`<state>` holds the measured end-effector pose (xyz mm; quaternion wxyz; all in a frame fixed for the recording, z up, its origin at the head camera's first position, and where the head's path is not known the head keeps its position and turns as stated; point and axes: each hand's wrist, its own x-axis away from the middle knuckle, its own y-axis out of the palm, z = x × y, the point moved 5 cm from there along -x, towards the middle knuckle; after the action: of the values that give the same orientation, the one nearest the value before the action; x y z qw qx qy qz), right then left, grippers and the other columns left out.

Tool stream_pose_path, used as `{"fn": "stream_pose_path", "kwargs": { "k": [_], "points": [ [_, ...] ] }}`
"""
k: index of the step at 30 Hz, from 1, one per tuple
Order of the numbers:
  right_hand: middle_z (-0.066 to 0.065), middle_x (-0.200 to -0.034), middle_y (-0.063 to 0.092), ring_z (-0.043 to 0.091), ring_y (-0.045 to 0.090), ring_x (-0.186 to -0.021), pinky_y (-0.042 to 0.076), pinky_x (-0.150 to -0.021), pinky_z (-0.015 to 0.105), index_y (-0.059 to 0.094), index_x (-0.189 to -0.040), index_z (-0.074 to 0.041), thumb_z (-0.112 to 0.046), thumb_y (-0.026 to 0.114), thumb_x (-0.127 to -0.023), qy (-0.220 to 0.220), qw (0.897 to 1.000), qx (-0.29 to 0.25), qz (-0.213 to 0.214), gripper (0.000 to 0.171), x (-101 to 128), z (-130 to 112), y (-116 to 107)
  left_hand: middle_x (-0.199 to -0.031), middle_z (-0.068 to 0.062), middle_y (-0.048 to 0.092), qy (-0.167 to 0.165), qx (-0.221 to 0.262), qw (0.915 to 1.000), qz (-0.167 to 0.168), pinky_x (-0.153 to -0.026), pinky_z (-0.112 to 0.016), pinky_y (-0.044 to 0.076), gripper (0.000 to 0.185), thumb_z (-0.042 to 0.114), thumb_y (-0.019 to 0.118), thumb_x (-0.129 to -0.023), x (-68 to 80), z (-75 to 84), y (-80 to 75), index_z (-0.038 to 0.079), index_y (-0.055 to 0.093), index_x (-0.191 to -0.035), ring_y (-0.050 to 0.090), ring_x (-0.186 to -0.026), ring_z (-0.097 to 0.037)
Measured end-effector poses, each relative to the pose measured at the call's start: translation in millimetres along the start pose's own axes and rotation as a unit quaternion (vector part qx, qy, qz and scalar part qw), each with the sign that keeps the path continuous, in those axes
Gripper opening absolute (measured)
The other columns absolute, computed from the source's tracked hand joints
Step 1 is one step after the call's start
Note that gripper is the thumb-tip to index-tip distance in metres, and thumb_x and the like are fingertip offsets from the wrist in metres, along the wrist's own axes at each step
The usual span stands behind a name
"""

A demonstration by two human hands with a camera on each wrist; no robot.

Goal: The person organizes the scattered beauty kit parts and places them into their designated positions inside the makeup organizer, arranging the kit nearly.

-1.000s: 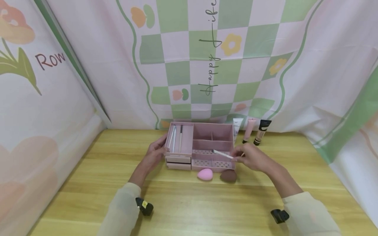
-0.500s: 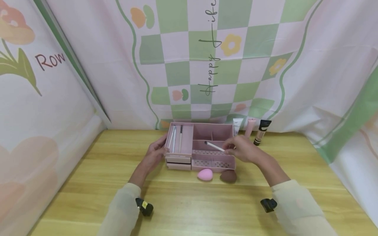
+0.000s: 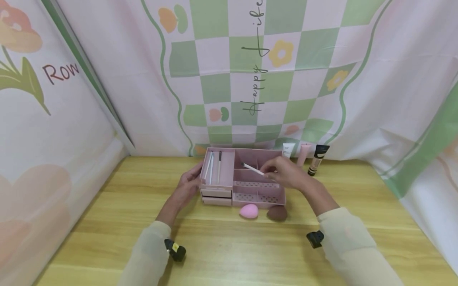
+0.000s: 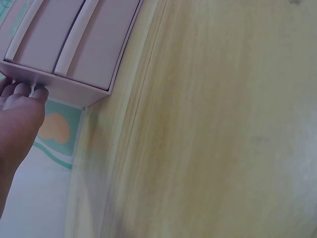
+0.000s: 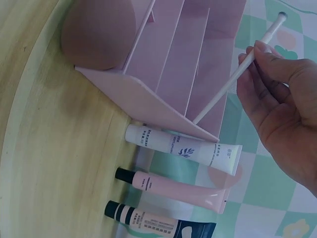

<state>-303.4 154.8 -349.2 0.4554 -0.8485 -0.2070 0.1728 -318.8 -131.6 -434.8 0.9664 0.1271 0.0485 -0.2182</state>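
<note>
A slim white makeup brush [image 3: 253, 169] with a small dark tip is pinched by my right hand [image 3: 286, 172], between thumb and fingers. It slants over the back right compartments of a pink makeup organizer [image 3: 227, 171]; in the right wrist view the brush's [image 5: 233, 82] lower end overlaps the organizer's side panel. My left hand [image 3: 187, 186] rests along the organizer's left side, its thumb by the front corner. In the left wrist view the left hand's fingertips touch the side wall beside two drawer fronts [image 4: 104, 44]. Several brushes [image 3: 219, 169] lie in the top left tray.
A pink makeup sponge [image 3: 248, 211] and a brown one [image 3: 277, 213] sit before the organizer. White [image 5: 183, 148], pink [image 5: 181, 192] and black-and-beige [image 5: 158, 222] tubes stand to its right, against the patterned cloth [image 3: 250, 79]. The wooden table [image 3: 229, 246] extends in front.
My right hand has moved left and back, carrying the brush from over the front right compartments to over the rear ones. The left hand has stayed at the organizer's side.
</note>
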Motion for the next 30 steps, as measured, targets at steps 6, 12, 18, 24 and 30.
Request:
{"fn": "stream_pose_path", "kwargs": {
  "k": [6, 12, 18, 24, 30],
  "points": [
    [0.018, -0.098, 0.074, 0.023, 0.070, -0.084, 0.061, -0.072, 0.029, 0.073, -0.101, 0.000, 0.001, 0.066, -0.087, 0.005, 1.000, 0.001, -0.003, 0.015, -9, -1, 3, -0.166, -0.013, 0.011, 0.004, -0.003, 1.0000, 0.000, -0.118, -0.025, 0.030, 0.073, -0.010, 0.044, -0.088, -0.6, -1.2, -2.1, 0.002, 0.017, -0.154, 0.013, -0.153, -0.032],
    [0.017, -0.095, 0.075, 0.022, 0.070, -0.083, 0.061, -0.072, 0.028, 0.073, -0.098, -0.001, 0.000, 0.067, -0.086, -0.001, 1.000, 0.008, 0.011, 0.013, -17, -2, 7, -0.166, -0.012, 0.011, -0.002, -0.004, 1.0000, 0.002, -0.120, -0.030, 0.028, 0.074, -0.008, 0.046, -0.087, -1.5, -2.0, -2.3, 0.004, 0.019, -0.154, 0.014, -0.153, -0.031],
    [0.018, -0.094, 0.074, 0.020, 0.070, -0.084, 0.062, -0.073, 0.027, 0.073, -0.098, 0.002, 0.002, 0.067, -0.087, 0.004, 1.000, 0.008, 0.018, 0.013, -21, 2, 11, -0.166, -0.011, 0.010, -0.007, -0.003, 1.0000, 0.004, -0.121, -0.032, 0.026, 0.075, -0.007, 0.047, -0.086, -1.4, -1.3, -0.5, 0.005, 0.018, -0.155, 0.014, -0.154, -0.031],
    [0.018, -0.095, 0.074, 0.022, 0.071, -0.086, 0.062, -0.074, 0.029, 0.072, -0.100, 0.003, 0.001, 0.066, -0.088, 0.017, 1.000, 0.003, 0.020, 0.014, -24, 9, 17, -0.166, -0.010, 0.010, -0.009, -0.005, 0.9999, 0.006, -0.121, -0.030, 0.027, 0.076, -0.007, 0.047, -0.085, -0.2, -0.5, -0.6, 0.006, 0.018, -0.155, 0.013, -0.154, -0.031],
    [0.015, -0.096, 0.075, 0.021, 0.070, -0.087, 0.062, -0.078, 0.032, 0.072, -0.101, 0.001, -0.001, 0.066, -0.088, 0.040, 0.999, 0.010, 0.014, 0.014, -26, 19, 23, -0.166, -0.009, 0.011, -0.012, -0.006, 0.9999, 0.006, -0.119, -0.027, 0.029, 0.076, -0.008, 0.047, -0.086, -0.3, -1.3, -1.9, 0.007, 0.019, -0.155, 0.014, -0.154, -0.030]
  ]
}}
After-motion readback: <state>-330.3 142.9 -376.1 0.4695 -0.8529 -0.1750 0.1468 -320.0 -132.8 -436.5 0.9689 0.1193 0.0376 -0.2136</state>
